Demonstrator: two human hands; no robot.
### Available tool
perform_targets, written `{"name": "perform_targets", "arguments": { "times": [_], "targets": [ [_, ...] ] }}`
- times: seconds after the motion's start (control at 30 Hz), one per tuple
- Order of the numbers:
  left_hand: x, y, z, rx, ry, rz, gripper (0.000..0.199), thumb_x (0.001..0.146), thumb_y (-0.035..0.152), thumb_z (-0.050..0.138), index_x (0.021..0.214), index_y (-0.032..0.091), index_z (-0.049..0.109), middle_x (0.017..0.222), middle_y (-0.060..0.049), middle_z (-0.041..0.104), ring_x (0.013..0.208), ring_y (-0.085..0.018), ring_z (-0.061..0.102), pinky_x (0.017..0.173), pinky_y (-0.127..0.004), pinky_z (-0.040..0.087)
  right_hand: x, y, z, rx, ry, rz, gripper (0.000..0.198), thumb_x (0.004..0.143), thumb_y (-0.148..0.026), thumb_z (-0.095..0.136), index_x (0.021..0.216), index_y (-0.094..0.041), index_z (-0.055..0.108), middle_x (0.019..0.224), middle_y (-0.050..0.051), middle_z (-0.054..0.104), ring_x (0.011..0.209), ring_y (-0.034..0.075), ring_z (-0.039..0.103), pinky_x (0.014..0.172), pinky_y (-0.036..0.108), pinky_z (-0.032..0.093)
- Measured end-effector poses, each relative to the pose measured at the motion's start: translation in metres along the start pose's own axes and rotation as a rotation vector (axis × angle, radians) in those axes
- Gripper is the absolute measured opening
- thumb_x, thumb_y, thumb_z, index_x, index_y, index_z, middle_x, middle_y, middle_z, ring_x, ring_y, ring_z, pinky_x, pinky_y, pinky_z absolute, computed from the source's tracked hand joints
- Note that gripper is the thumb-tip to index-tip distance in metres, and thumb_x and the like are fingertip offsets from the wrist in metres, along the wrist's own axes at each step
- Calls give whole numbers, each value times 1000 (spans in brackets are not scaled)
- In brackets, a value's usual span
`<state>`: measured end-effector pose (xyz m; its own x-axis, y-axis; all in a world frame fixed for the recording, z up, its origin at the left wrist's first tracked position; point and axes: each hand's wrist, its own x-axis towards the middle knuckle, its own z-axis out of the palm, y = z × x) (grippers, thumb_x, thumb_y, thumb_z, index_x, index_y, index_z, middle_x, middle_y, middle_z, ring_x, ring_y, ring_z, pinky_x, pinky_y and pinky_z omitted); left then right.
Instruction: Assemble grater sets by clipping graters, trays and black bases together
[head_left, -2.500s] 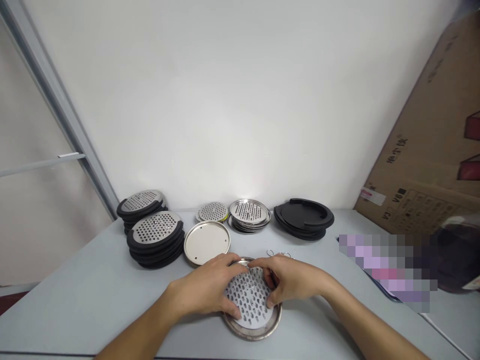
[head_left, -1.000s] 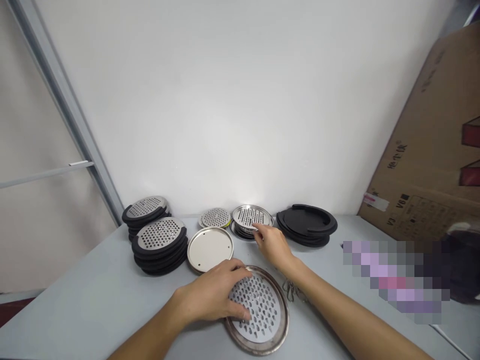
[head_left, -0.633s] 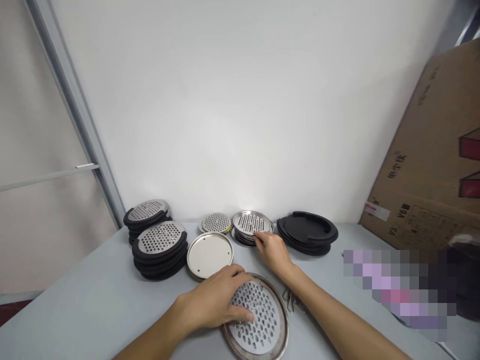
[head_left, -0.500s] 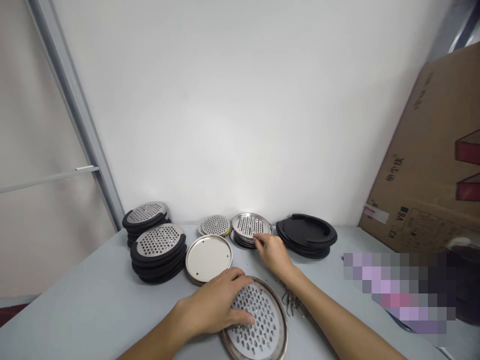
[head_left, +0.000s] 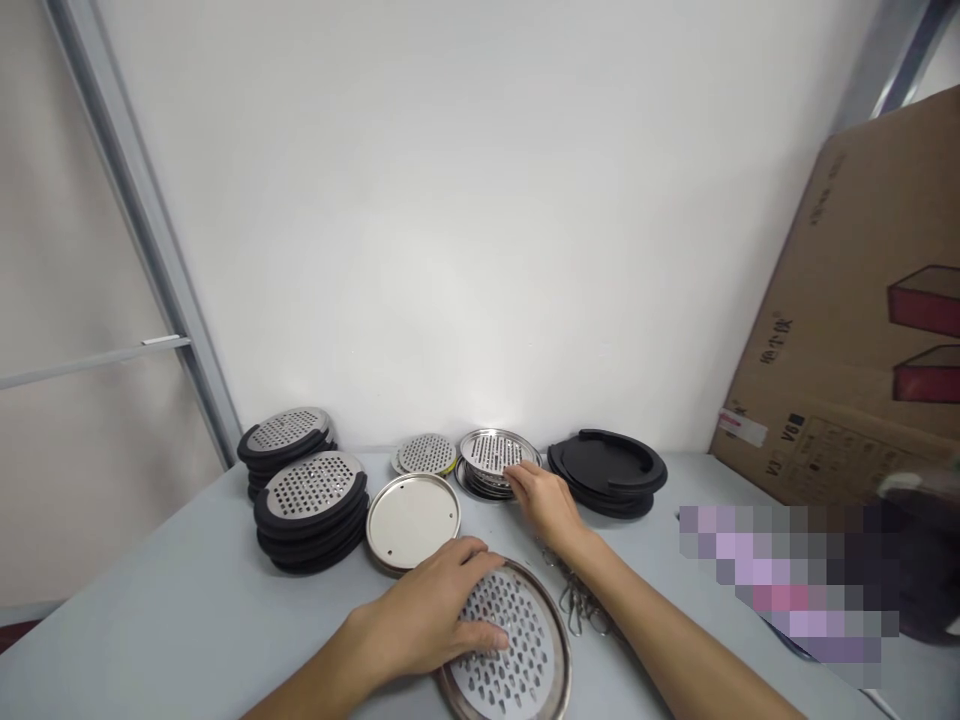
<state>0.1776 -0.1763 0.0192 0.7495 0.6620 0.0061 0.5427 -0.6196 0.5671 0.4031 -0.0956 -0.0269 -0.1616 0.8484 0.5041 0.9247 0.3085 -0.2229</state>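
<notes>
My left hand (head_left: 439, 615) lies over a round metal grater plate (head_left: 517, 640) seated in a rimmed metal tray (head_left: 561, 660) at the front of the table. Its thumb is stretched across the plate's face and its fingers reach the upper rim. Farther back, the fingers of my right hand (head_left: 544, 505) are closed at the near right edge of a slotted grater disc (head_left: 491, 452), topmost on a small stack. The fingertips partly cover that edge. A plain cream-coloured round lid (head_left: 412, 520) with small holes leans beside my left hand.
Two stacks of black-rimmed grater discs (head_left: 311, 488) stand at the left. A perforated disc (head_left: 425, 455) lies at the back, black round bases (head_left: 607, 465) right of it. Wire clips (head_left: 577, 605) lie under my right forearm. A cardboard box (head_left: 862, 320) stands at the right.
The whole view has shifted slightly. My right fingertips sit a touch higher over the slotted disc's edge; my left hand stays in place on the grater plate.
</notes>
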Motion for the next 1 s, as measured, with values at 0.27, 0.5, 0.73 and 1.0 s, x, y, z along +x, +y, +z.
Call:
{"name": "perform_targets", "arguments": {
  "times": [0.27, 0.5, 0.73, 1.0],
  "targets": [
    [1, -3, 1, 6, 11, 11, 65, 80, 54, 65, 137, 30, 45, 136, -7, 47, 126, -28, 44, 107, -40, 35, 1, 6, -3, 56, 71, -25, 31, 98, -28, 40, 96, -21, 70, 89, 7, 68, 82, 19, 62, 74, 27, 44],
    [3, -6, 4, -3, 52, 26, 60, 81, 51, 65, 135, 30, 48, 136, -6, 48, 126, -26, 44, 108, -38, 35, 1, 6, -1, 98, 134, -23, 29, 97, -28, 41, 98, -20, 69, 101, 9, 63, 80, 18, 61, 74, 28, 46],
    [6, -12, 8, 12, 120, 41, 55, 83, 48, 64, 133, 29, 50, 138, -7, 47, 127, -25, 44, 109, -38, 34, 1, 5, -5, 174, 193, -31, 24, 97, -23, 38, 100, -17, 62, 95, 8, 66, 83, 21, 62, 76, 30, 47],
    [6, -10, 7, 7, 120, 51, 53, 83, 46, 65, 131, 29, 51, 134, -6, 50, 125, -24, 46, 107, -37, 36, 1, 3, -2, 284, 250, -109, 15, 89, -15, 49, 99, -17, 60, 100, 9, 64, 76, 17, 61, 73, 27, 49]
  ]
}}
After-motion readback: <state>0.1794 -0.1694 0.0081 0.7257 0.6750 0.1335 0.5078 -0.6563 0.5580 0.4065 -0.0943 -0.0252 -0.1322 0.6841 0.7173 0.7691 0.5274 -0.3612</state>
